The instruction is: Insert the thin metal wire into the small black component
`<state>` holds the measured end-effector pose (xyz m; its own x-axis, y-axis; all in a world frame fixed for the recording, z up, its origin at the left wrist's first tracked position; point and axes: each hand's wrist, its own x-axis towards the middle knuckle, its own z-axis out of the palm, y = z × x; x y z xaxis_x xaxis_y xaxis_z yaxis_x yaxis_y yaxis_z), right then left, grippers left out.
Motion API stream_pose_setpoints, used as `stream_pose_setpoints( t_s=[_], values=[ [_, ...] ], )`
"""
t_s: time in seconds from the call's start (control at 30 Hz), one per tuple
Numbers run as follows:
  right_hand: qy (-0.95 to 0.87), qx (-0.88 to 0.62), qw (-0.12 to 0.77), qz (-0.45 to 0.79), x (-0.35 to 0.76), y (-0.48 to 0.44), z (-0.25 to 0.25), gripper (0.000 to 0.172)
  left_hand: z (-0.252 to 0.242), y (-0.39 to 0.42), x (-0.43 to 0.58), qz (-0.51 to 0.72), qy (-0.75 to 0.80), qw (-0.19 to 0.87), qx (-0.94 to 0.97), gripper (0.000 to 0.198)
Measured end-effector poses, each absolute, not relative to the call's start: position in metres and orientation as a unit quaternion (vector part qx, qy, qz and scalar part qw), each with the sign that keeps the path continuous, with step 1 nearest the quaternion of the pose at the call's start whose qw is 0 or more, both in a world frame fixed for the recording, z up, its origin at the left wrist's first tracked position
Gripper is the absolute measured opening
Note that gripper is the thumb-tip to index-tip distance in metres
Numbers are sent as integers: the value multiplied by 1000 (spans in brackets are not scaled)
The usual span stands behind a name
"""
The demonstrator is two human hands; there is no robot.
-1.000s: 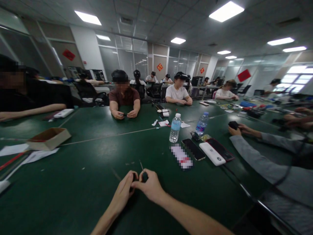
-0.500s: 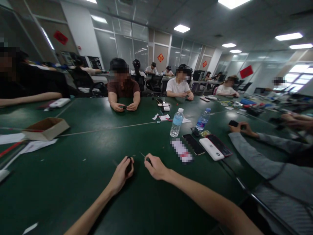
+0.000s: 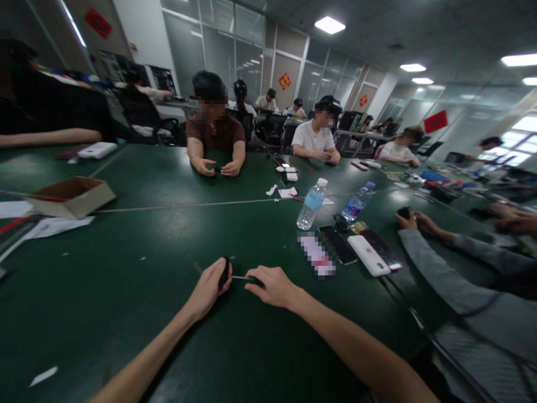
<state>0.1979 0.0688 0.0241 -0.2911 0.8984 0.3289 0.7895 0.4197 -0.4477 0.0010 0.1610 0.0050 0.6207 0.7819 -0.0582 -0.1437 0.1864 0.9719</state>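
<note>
Over the green table [image 3: 138, 291], my left hand [image 3: 212, 285] is wrapped round a small black object [image 3: 225, 272], whose details are too small to tell. My right hand [image 3: 271, 286] grips the dark handle of a screwdriver-like tool [image 3: 255, 281]. Its thin metal shaft points left and its tip reaches the side of the black object. Both hands are near the middle of the view, a short gap apart, with the shaft bridging it.
Two water bottles [image 3: 311, 206] [image 3: 358, 202], a black phone [image 3: 338, 244] and a white power bank [image 3: 368, 255] stand or lie right of my hands. An open cardboard box [image 3: 73, 198] is at left. Other people sit around the table; a grey sleeve [image 3: 436, 280] is at right.
The tool in my right hand has swung from pointing up-left to nearly level, and its tip now meets the black object. My left hand has turned the object slightly. The view has tilted down.
</note>
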Motion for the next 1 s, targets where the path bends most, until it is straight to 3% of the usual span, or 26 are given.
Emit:
stream_pose_setpoints(
  t_s=[0.47,1.0],
  values=[
    [-798,-548,244,47,192,63,28,29,14,153,0,356,313,650,594,36],
    [-777,-561,285,23,186,61,18,21,13,150,0,355,297,641,613,35]
  ],
)
